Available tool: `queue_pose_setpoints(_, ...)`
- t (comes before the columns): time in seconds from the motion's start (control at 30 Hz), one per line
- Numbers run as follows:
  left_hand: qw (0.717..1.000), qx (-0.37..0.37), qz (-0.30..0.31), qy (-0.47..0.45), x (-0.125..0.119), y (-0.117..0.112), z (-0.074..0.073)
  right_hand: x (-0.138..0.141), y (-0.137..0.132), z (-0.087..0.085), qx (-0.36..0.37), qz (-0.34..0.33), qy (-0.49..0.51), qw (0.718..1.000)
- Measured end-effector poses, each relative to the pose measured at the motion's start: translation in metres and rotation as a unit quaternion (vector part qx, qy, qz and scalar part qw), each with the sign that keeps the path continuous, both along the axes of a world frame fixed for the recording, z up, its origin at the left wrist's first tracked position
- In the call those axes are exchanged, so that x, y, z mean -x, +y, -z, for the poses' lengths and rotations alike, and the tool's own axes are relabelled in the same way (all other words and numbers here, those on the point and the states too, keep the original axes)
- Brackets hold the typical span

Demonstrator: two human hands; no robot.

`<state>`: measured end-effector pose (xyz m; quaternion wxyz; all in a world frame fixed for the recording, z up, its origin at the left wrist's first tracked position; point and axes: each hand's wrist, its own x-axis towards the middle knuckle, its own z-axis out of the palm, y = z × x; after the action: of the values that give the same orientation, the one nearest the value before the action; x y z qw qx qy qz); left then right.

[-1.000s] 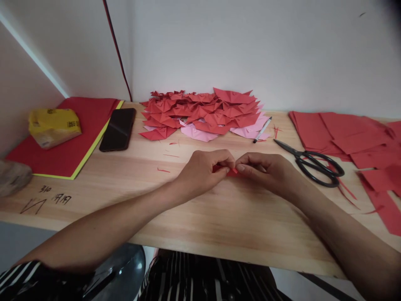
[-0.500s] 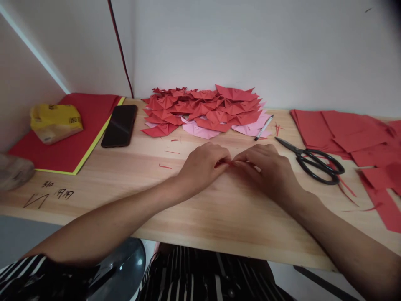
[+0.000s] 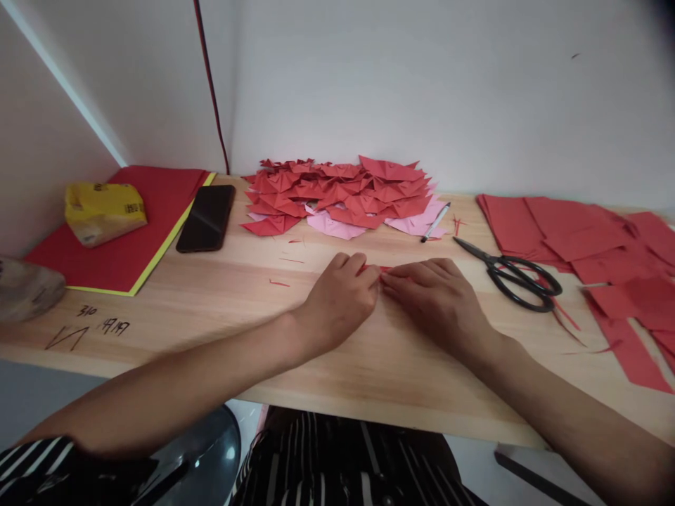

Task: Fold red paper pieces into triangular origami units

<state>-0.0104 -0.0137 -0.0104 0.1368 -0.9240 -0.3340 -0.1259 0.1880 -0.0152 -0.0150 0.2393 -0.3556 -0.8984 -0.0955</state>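
Note:
Between my two hands, low over the wooden table, is a small piece of red paper [image 3: 384, 269], mostly covered by my fingers. My left hand [image 3: 345, 295] is closed, its fingers curled and pinching the paper's left part. From the right, my right hand [image 3: 437, 295] pinches it between thumb and fingers, the fingertips of both hands nearly meeting. Behind them lies a heap of folded red paper pieces [image 3: 342, 190] with several pink ones [image 3: 335, 223] at its front. Black-handled scissors [image 3: 519, 281] lie to the right of my right hand.
Red paper sheets [image 3: 569, 232] are spread at the right. A pen [image 3: 436, 223] lies beside the heap. At left are a phone [image 3: 207, 218], red and yellow sheets [image 3: 148, 232] and a yellow packet [image 3: 105, 214] on them. The wall stands behind the table [image 3: 358, 379].
My left fingers have curled in more and the hand has turned over the paper. My right hand stays in its pinch, slightly flatter. The view has shifted a little.

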Motion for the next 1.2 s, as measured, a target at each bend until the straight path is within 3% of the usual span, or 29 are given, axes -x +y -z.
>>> queue_pose_setpoints(0.2,0.998,-0.024,-0.024,0.052,-0.001,-0.019,-0.005,0.011,-0.014,-0.001,0.003,0.038,-0.014,0.999)
queue_pose_setpoints(0.57,0.995,-0.008,-0.026,0.094,0.001,-0.019,-0.008,0.023,-0.027,-0.001,0.038,0.083,-0.112,0.989)
queue_pose_setpoints(0.93,0.999,-0.038,0.007,0.034,0.005,-0.013,0.000,0.009,-0.041,-0.005,0.026,0.143,-0.153,0.978)
queue_pose_setpoints(1.2,0.999,-0.048,0.002,-0.007,0.005,-0.015,0.008,0.005,-0.028,-0.004,0.054,0.133,-0.158,0.977)
